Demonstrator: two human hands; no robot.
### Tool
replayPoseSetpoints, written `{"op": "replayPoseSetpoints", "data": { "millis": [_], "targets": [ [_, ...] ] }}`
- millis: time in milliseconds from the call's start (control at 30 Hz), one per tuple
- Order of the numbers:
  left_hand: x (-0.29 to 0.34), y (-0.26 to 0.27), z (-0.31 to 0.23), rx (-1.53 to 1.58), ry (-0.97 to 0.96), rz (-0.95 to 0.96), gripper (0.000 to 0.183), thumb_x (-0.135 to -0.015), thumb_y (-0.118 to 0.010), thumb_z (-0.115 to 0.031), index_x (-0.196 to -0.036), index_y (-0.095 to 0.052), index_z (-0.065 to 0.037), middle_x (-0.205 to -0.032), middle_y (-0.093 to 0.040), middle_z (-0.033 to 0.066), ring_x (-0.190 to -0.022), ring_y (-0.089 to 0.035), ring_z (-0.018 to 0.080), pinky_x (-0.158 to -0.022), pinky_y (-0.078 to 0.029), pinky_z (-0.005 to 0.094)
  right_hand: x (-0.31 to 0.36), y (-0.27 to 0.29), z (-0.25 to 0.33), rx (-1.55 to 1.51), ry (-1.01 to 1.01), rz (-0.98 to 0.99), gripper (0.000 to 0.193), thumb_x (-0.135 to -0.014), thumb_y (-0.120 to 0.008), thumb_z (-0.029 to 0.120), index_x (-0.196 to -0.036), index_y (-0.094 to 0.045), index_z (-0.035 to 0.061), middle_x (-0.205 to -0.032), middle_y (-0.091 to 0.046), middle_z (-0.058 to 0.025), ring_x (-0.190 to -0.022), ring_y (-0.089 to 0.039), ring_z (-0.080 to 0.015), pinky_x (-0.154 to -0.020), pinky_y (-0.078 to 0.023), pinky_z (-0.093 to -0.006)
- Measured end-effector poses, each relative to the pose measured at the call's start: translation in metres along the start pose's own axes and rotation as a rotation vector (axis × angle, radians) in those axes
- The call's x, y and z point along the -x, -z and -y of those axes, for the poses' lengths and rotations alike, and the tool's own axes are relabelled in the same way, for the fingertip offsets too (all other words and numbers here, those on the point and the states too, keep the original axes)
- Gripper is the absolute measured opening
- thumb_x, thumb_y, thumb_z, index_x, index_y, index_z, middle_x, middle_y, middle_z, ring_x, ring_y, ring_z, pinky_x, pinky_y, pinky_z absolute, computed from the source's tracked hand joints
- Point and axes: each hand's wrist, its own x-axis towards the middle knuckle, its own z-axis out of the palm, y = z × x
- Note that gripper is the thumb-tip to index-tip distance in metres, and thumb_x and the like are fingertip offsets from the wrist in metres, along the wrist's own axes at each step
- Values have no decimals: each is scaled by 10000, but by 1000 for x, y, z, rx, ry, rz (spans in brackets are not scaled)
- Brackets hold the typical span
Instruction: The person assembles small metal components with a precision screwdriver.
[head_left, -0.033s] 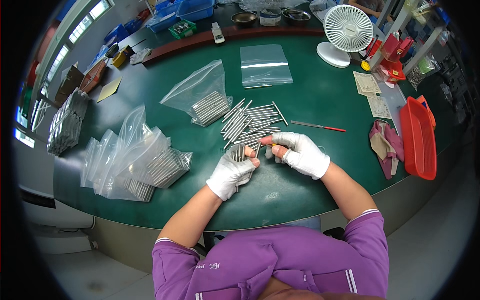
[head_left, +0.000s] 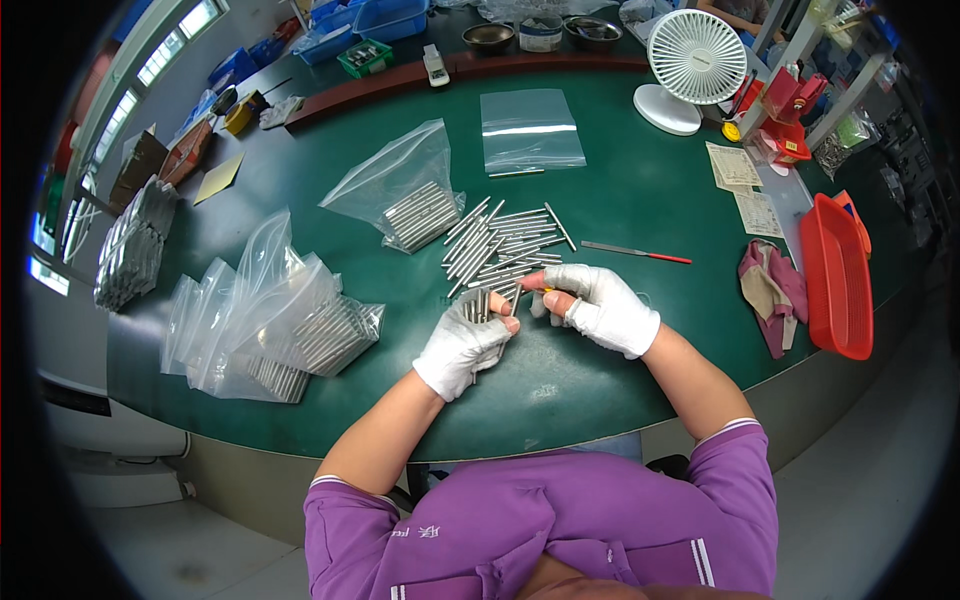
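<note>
My left hand point(head_left: 458, 345), in a white glove with bare fingertips, is closed round a bundle of metal rods point(head_left: 478, 306). One rod stands apart by its thumb, its upper end near my right fingertips. My right hand point(head_left: 603, 310), gloved likewise, is pinched, with a small yellow bit showing between thumb and fingers; what it belongs to is hidden. Just beyond both hands lies a loose pile of metal rods point(head_left: 500, 240). A thin file with a red handle point(head_left: 660, 258) rests to the right of the pile.
An open clear bag of rods point(head_left: 420, 215) lies behind the pile, a flat clear bag point(head_left: 530, 130) farther back. More filled bags point(head_left: 310, 330) sit at left. A white fan point(head_left: 690, 70), paper slips point(head_left: 757, 212), a cloth point(head_left: 775, 295) and a red tray point(head_left: 838, 275) are at right.
</note>
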Motion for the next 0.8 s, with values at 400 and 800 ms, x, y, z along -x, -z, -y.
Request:
{"op": "replayPoseSetpoints", "data": {
  "millis": [400,800],
  "targets": [
    [1,-3,0,-54,-2,-18,202,-715,-646,-22,-796,-478,-101,-602,-436,-43,-426,-337,35,-360,-230,193,-1,-2,0,-13,-20,12,318,-852,-514,110,-1155,-510,13,-798,-553,5,-686,-456,-51,-625,-401,-189],
    [-1,4,4,18,20,70,102,-788,-581,-60,-844,-496,-68,-606,-472,-13,-377,-301,30,-336,-207,184,-1,0,-2,-41,-42,8,292,-842,-543,141,-1119,-558,51,-835,-592,-1,-686,-469,-48,-622,-421,-202]
  ]
}}
